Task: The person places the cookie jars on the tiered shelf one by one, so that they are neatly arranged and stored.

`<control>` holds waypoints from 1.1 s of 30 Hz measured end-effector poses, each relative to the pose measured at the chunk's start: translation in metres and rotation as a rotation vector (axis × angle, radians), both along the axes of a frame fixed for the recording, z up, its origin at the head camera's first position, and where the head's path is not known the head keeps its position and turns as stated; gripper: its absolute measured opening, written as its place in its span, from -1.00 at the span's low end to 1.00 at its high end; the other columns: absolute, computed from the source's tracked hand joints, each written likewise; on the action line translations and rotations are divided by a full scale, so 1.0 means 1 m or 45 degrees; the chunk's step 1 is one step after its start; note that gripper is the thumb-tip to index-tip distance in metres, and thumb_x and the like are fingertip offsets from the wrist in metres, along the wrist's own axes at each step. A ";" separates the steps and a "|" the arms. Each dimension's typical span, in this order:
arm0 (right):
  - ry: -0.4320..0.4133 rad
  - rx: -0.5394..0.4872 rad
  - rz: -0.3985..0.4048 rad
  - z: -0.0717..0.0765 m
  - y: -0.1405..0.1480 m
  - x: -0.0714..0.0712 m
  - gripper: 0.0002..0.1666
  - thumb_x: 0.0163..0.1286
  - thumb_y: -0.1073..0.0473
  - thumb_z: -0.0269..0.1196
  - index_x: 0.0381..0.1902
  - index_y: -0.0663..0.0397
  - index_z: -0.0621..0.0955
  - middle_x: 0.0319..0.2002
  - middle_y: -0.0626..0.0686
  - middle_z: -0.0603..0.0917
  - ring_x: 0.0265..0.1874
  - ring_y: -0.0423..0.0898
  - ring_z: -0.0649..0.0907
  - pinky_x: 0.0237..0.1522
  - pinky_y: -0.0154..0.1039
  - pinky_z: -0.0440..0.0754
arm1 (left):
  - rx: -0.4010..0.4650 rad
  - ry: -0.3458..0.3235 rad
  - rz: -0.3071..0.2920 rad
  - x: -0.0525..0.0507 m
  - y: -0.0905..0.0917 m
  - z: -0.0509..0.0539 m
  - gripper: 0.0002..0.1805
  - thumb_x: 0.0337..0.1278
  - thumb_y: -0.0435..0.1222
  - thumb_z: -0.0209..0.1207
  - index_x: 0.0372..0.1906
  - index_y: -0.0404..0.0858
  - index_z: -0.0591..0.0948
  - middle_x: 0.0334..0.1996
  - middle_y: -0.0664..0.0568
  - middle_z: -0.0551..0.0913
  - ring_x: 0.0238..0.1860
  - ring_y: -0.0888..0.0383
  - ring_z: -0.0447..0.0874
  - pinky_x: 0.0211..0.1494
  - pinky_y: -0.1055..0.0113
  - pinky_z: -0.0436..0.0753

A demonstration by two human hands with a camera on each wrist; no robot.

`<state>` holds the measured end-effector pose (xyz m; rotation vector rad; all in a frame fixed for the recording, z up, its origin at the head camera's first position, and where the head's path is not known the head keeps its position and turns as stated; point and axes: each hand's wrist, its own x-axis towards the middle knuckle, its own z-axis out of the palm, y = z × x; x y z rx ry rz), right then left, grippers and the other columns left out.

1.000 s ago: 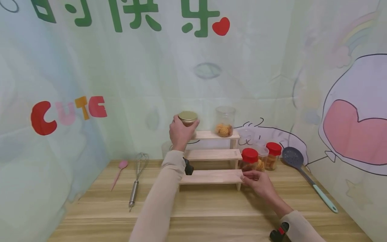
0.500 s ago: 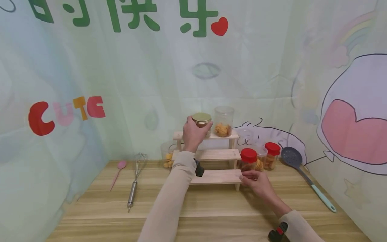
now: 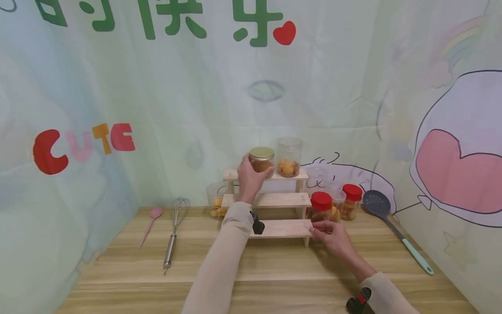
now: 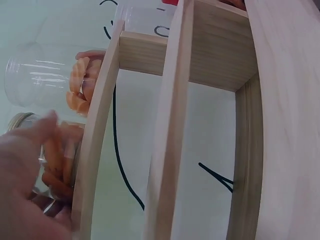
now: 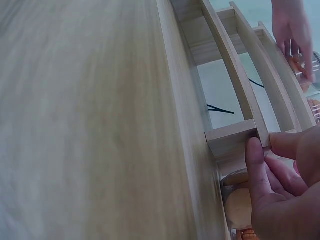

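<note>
A gold-lidded glass jar (image 3: 262, 165) of brown cookies stands upright on the top tier of a three-step wooden display rack (image 3: 280, 227). My left hand (image 3: 249, 181) is around its left and front sides, thumb spread low across the front. In the left wrist view the thumb (image 4: 50, 120) is blurred while the jar looks sharp; the hand's grip looks loose. Right beside it on that tier is a lidless clear jar (image 3: 289, 159) with cookies at its bottom. My right hand (image 3: 333, 237) pinches the right end of the lowest shelf board between thumb and fingers.
Red-lidded jars (image 3: 321, 201) and a clear jar (image 3: 338, 204) crowd the rack's right side. Behind its left end stands another clear jar (image 3: 216, 201). A whisk (image 3: 170, 244) and pink spoon (image 3: 150, 222) lie left; a slotted skimmer (image 3: 396, 226) lies right.
My left hand has carried the gold-lidded jar rightward onto the top tier beside the clear jar, then slid lower around it, showing more of the glass. The right hand has stayed at the lowest board.
</note>
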<state>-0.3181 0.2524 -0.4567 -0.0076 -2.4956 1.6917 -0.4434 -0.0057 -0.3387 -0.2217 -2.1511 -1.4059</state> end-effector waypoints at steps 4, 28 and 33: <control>0.006 0.016 0.005 0.000 0.000 -0.001 -0.61 0.51 0.19 0.44 0.15 0.37 0.75 -0.02 0.27 0.84 -0.21 -0.12 0.79 -0.15 -0.37 0.79 | -0.105 0.008 0.022 0.005 -0.006 -0.008 0.00 0.12 -0.18 0.63 0.58 -0.39 0.37 0.44 -0.34 0.52 0.49 -0.24 0.49 0.58 -0.10 0.53; -0.039 0.029 -0.018 -0.001 0.004 0.000 -0.59 0.51 0.13 0.45 0.17 0.31 0.75 -0.03 0.20 0.85 -0.21 -0.09 0.77 -0.11 -0.25 0.81 | -0.246 -0.006 -0.037 0.007 -0.016 -0.014 -0.18 0.34 -0.26 0.48 0.55 -0.50 0.38 0.40 -0.40 0.59 0.44 -0.24 0.61 0.47 -0.05 0.66; -0.044 0.011 -0.021 -0.001 0.003 -0.002 -0.60 0.50 0.15 0.45 0.16 0.30 0.75 -0.03 0.20 0.85 -0.22 -0.10 0.80 -0.11 -0.28 0.82 | -0.100 0.096 -0.043 0.015 -0.038 -0.023 -0.38 0.38 -0.32 0.43 0.43 -0.42 0.51 0.32 -0.29 0.67 0.36 -0.17 0.67 0.45 0.02 0.68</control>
